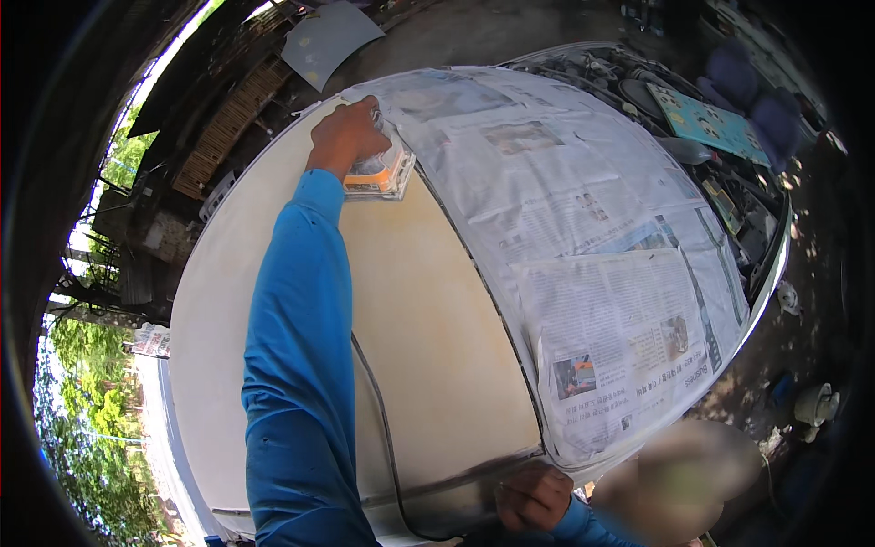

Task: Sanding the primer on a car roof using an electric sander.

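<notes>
One orange block rests on the cream panel beneath my left fingers, which are closed over its top. I judge it light and stiff, perhaps slick on top, best gripped across the back and sides. My right fingers curl at the panel's near edge; whether they pinch anything, I cannot tell. Well to their right is a pale pot, contents indistinct.
</notes>
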`<state>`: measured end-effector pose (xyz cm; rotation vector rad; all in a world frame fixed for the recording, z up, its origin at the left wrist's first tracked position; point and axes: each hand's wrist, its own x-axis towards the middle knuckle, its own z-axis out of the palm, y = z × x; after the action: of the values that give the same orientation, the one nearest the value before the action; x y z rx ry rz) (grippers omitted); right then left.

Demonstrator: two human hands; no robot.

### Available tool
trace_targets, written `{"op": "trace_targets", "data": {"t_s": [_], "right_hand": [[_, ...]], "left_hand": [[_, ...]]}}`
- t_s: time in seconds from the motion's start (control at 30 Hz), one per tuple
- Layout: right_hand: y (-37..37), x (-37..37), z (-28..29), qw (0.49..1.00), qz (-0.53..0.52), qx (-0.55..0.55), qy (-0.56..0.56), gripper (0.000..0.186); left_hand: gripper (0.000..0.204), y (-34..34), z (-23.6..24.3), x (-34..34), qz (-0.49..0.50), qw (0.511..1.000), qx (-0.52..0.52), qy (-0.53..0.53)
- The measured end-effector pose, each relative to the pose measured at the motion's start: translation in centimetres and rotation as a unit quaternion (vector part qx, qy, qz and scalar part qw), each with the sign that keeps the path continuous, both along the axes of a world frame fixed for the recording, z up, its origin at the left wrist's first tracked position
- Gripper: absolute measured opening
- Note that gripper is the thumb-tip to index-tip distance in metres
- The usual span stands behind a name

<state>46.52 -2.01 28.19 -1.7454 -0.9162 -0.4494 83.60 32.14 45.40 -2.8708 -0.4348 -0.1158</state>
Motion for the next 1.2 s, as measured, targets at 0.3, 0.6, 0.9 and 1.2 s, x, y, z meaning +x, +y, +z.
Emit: {"op": "trace_targets", "data": {"t_s": [0.3, 0.6, 0.9, 1.2], "right_hand": [[0.1, 0.3, 0.4, 1.0, -0.01, 0.0, -0.004, 0.021], [0.0, -0.2, -0.6, 1.0, -0.007, -0.001, -0.006, 0.017], [0.3, 0.2, -0.1, 0.999, -0.02, 0.004, -0.025, 0.016], [0.5, 0.0, -0.3, 1.0, -0.024, 0.01, -0.009, 0.022]], "left_hand": [[0.058, 1.0, 0.3, 0.7, 0.023, 1.0, 0.006, 0.012], [0.074, 0.2, 0.5, 0.8, -0.003, 1.0, 0.01, 0.017], [0.067, 1.6, 1.2, -0.7, -0.112, 0.988, -0.069, 0.076], [0.063, 2.4, 0.7, -1.5, -0.167, 0.981, -0.081, 0.053]]}}
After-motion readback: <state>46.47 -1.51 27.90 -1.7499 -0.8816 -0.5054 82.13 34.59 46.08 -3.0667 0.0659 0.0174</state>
